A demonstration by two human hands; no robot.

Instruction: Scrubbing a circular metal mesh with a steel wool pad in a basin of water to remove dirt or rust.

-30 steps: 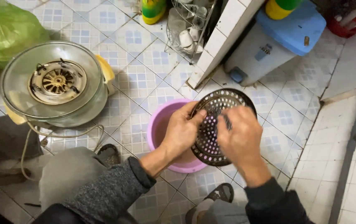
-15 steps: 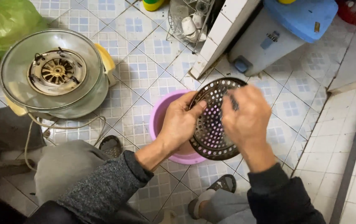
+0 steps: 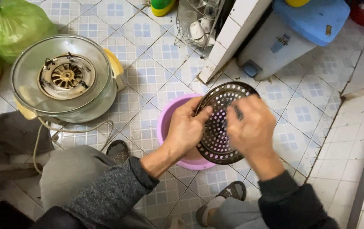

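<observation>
Now the left hand (image 3: 186, 127) holds a round, dark metal tray full of holes (image 3: 220, 127) by its left edge, fingers curled over the rim in a closed grip and the thumb lying on the face. The tray stands tilted on edge over a pink basin (image 3: 169, 127) on the tiled floor (image 3: 148, 72), its lower edge over the basin's far side. The right hand (image 3: 252, 131) is pressed against the face of the tray, blurred; I cannot tell whether its grip is closed on anything. Left of the basin sits a round glass cooker bowl (image 3: 65, 80) with a fan-like part in the middle of its lid, and a cord (image 3: 63, 131) trails from it toward the basin. Farther left of the basin lies a green plastic bag (image 3: 10, 25). Behind the basin stands a wire rack (image 3: 199, 21) with cups, and to its right a white and blue container (image 3: 292, 38) leans by a tiled wall corner. Near the basin, two sandalled feet (image 3: 118, 148) rest on the floor.
</observation>
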